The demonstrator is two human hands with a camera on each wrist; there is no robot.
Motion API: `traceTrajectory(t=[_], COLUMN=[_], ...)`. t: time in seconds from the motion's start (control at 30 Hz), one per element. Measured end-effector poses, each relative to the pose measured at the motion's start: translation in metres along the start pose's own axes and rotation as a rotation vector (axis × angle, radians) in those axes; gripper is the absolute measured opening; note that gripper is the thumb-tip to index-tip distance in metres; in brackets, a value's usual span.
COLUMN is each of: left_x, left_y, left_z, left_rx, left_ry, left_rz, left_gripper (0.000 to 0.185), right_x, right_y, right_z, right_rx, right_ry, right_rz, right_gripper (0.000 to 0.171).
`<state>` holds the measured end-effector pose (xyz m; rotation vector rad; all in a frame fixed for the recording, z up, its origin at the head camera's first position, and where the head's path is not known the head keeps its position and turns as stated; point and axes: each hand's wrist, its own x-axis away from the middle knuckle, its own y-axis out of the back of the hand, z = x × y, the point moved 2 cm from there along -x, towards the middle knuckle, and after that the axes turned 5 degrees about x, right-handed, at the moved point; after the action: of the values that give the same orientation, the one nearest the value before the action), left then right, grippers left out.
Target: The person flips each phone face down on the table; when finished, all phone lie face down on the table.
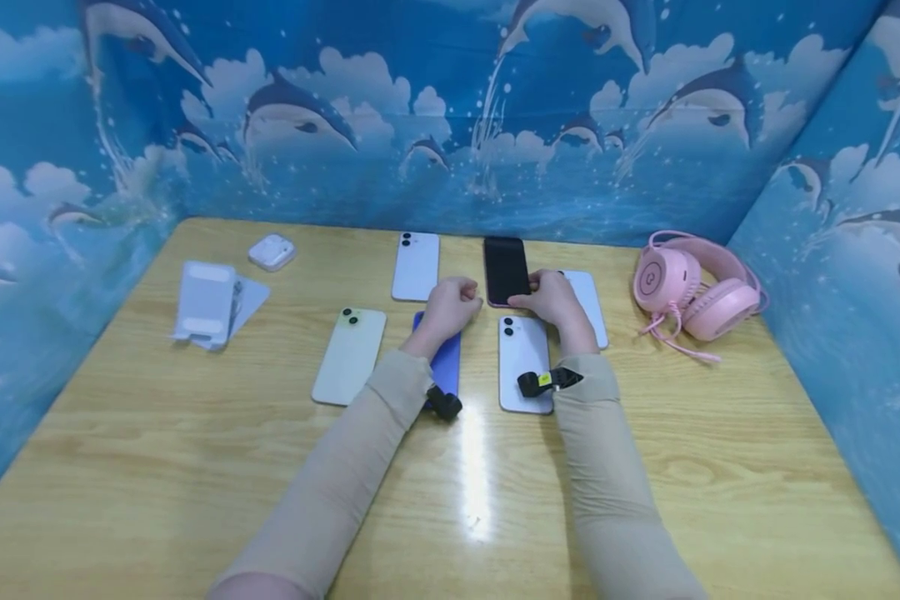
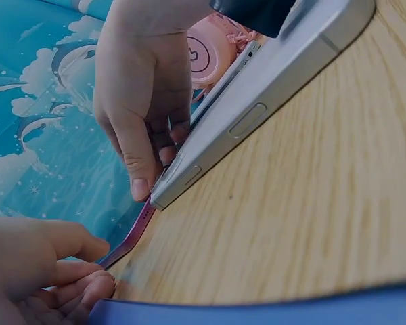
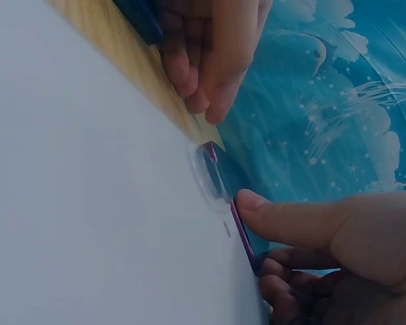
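Observation:
A smartphone with a dark screen facing up [image 1: 506, 268] lies at the back middle of the table. My right hand [image 1: 557, 300] pinches its lower right corner, the thumb on the near edge; the right wrist view shows its purple side [image 3: 242, 230] between thumb and fingers. My left hand [image 1: 448, 310] hovers over a blue smartphone [image 1: 447, 365], its fingers loosely curled and nothing seen in them. Below my right wrist lies a white smartphone [image 1: 523, 354], back up. Another white smartphone [image 1: 591, 307] is partly hidden behind the right hand.
A white smartphone [image 1: 417, 268] and a pale yellow one [image 1: 349, 358] lie to the left. Further left are a white phone stand [image 1: 207, 300] and a small white case [image 1: 272, 252]. Pink headphones [image 1: 690, 287] rest at right. Dolphin-print cloth [image 1: 450, 108] walls the back and sides.

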<state>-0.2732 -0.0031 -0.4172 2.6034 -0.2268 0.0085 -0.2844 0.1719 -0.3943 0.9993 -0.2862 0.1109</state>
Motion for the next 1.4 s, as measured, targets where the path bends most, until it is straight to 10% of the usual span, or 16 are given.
traceTrajectory(t=[0.83, 1.0, 1.4], left_x=[-0.003, -0.003, -0.003], left_y=[-0.002, -0.001, 0.0], left_z=[0.003, 0.002, 0.003], left_rx=[-0.083, -0.091, -0.001], left_ry=[-0.025, -0.044, -0.017], left_rz=[0.002, -0.001, -0.008], left_gripper=[0.042, 0.04, 0.036], right_x=[0.001, 0.003, 0.015], right_y=[-0.007, 0.0, -0.001], right_z=[0.007, 0.011, 0.033], right_rx=[-0.498, -0.691, -0.661], right_ry=[-0.088, -0.031, 0.19], right_rz=[0.032, 0.031, 0.074], right_gripper=[0.044, 0.041, 0.041])
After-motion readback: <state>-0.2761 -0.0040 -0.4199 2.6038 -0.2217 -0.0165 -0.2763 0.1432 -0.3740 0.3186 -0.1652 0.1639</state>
